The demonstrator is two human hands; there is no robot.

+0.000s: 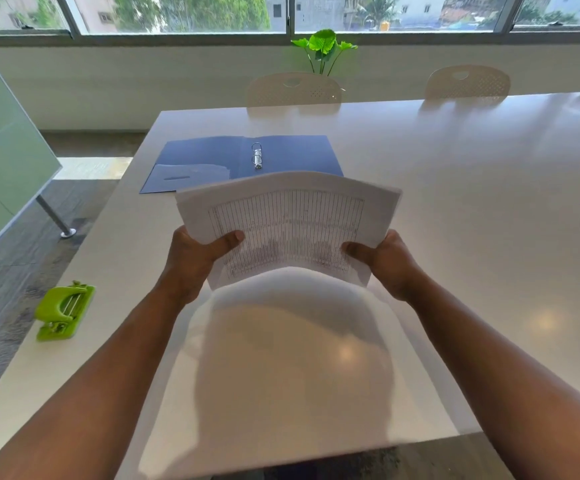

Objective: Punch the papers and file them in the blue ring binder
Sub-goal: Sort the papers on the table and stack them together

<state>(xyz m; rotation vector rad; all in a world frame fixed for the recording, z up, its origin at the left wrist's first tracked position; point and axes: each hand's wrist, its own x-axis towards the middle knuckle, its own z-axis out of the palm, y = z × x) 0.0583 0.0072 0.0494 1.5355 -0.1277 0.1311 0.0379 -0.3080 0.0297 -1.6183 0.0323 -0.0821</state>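
I hold a stack of printed papers [288, 223] in the air above the white table [472, 209]; the stack bows upward in the middle. My left hand [195, 261] grips its left edge, thumb on top. My right hand [385, 261] grips the right edge the same way. The blue ring binder [212, 155] lies open and flat on the table beyond the papers, its metal rings [257, 155] standing up at the spine. A green hole punch [64, 311] sits at the table's left edge, well left of my left arm.
Cream chairs [293, 90] stand along the far side of the table, with a green plant [323, 50] behind them under the windows. A frosted glass partition [1, 161] stands on the left. Floor shows beyond the table's left edge.
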